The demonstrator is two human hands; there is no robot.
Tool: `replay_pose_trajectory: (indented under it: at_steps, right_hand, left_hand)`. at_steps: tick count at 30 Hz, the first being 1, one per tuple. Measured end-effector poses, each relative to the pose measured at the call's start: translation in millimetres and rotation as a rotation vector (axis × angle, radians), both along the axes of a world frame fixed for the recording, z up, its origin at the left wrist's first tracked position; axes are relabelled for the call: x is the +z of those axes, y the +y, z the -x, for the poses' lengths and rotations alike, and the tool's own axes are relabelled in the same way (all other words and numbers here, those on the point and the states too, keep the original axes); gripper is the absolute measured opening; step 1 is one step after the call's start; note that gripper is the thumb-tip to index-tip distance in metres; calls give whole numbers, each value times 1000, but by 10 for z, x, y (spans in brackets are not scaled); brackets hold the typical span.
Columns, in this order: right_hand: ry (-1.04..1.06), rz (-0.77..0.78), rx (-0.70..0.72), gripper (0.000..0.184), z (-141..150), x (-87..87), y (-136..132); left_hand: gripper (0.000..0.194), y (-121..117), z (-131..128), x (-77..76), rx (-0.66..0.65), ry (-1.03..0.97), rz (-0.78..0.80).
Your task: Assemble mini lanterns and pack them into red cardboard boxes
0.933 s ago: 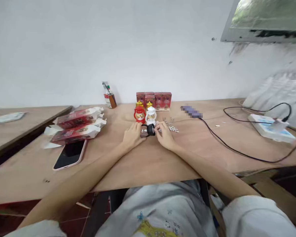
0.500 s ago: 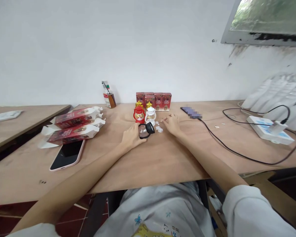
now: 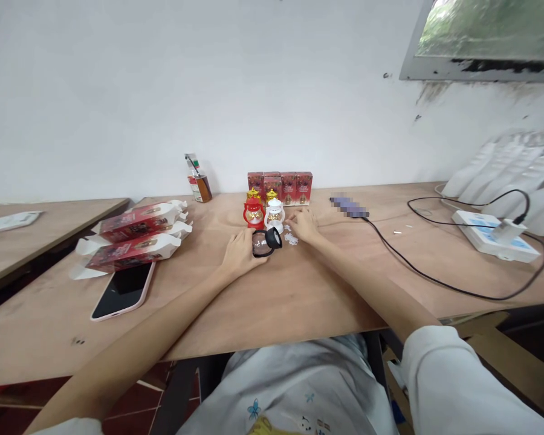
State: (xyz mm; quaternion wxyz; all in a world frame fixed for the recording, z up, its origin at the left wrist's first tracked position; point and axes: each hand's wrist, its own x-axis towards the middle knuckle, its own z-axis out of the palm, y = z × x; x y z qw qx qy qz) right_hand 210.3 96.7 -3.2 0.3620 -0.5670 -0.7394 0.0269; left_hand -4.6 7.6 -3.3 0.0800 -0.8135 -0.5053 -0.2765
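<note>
A small black lantern (image 3: 273, 238) with a clear globe lies on its side in my left hand (image 3: 239, 254), whose fingers are wrapped round it. Its dark round end faces right. Past it stand a red lantern (image 3: 254, 214) and a white lantern (image 3: 274, 215), both upright, with two gold lanterns (image 3: 271, 194) partly hidden behind them. Small white plastic pieces (image 3: 291, 239) lie on the table right of the black lantern. My right hand (image 3: 304, 226) is over the edge of these pieces, fingers curled and fingertips together at the table; whatever they pinch is too small to name.
Several red printed boxes (image 3: 295, 188) stand behind the lanterns. Opened red boxes (image 3: 136, 248) lie at left, beside a pink-edged phone (image 3: 124, 290). A bottle (image 3: 200, 186) stands near the wall. At right, a black cable (image 3: 428, 281) runs from another phone (image 3: 349, 206) to a power strip (image 3: 489, 232).
My right hand has moved left, closer to the white lantern and the small white pieces, and its fingers have drawn in. My left hand still holds the black lantern. The view has shifted slightly.
</note>
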Motion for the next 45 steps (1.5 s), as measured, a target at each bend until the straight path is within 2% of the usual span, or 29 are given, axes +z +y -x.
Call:
replay_pose_trajectory:
  at_steps: [3,5,7,9,11,20,25,32,39,45]
  right_hand:
    - [161,-45,-21,21,74,24,-153]
    - [266,-109,81,20,136,20,-328]
    - [345,-134,245,16,201,0,-530]
    - [438,-99,375,14,261,-23,-705]
    - [558,-38,431,15,300,-40,-805]
    - [877,185,487,24,288,-107,-692]
    - [861,232,482,22,305,-120,-724]
    - [715,120,405,10,335,-89,-833]
    - [541,23,334,9,349,-22,-927]
    - [584,31,298,12,323,-96,-838]
  left_hand:
    - [57,-10,-8,14,14,5,8]
    - [57,-13,-12,16,33,13,8]
    - [55,-14,-11,13,66,15,5]
    - [53,-14,-7,13,111,13,9]
    - [51,-16,-3,18,146,25,13]
    - [46,-23,19,36,136,178,-69]
    - [44,-27,42,46,108,189,-101]
    - [46,-45,26,72,126,244,-91]
    - [44,-45,25,74,119,252,-102]
    - [40,-68,3,78,90,249,-120]
